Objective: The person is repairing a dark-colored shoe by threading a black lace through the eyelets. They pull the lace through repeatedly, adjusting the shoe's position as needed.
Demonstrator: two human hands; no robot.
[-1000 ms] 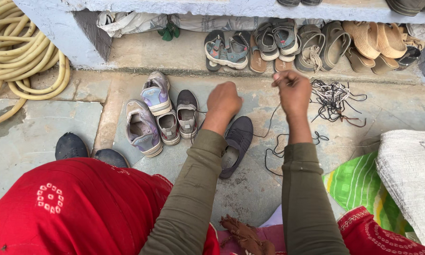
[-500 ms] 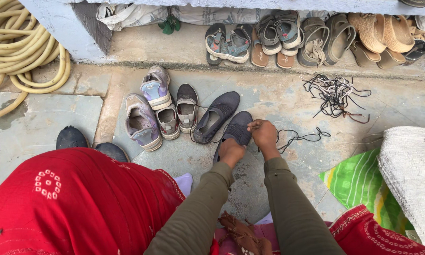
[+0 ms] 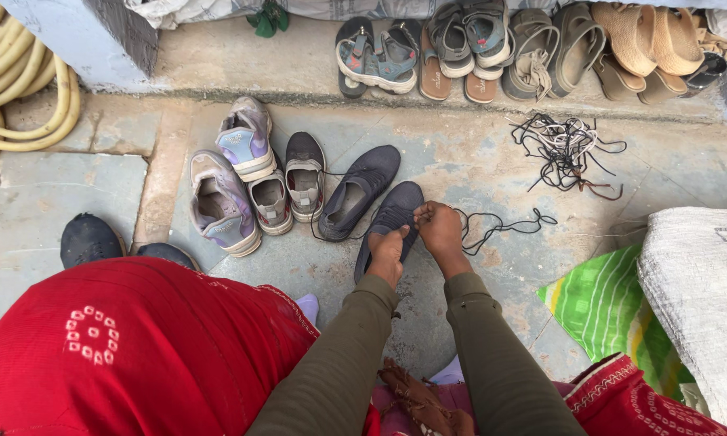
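A dark grey slip-on shoe (image 3: 396, 211) lies on the stone floor right in front of me. My left hand (image 3: 388, 252) grips its heel end. Just to the right, my right hand (image 3: 439, 228) pinches a black lace (image 3: 502, 225) at the shoe's side; the lace trails off to the right across the floor. The shoe's dark grey partner (image 3: 355, 192) lies just left of it, angled, with another thin lace running by it.
Two lilac sneakers (image 3: 234, 173) and two grey-brown shoes (image 3: 295, 182) sit at the left. A tangle of loose laces (image 3: 564, 148) lies at the right. Sandals (image 3: 493, 48) line the raised step. A yellow hose (image 3: 24, 89), red cloth (image 3: 129, 347), green cloth (image 3: 610, 307) surround me.
Both hands have come back from the far floor to the nearer dark shoe. The second dark shoe now lies set down beside the others. The lace trails from my right hand.
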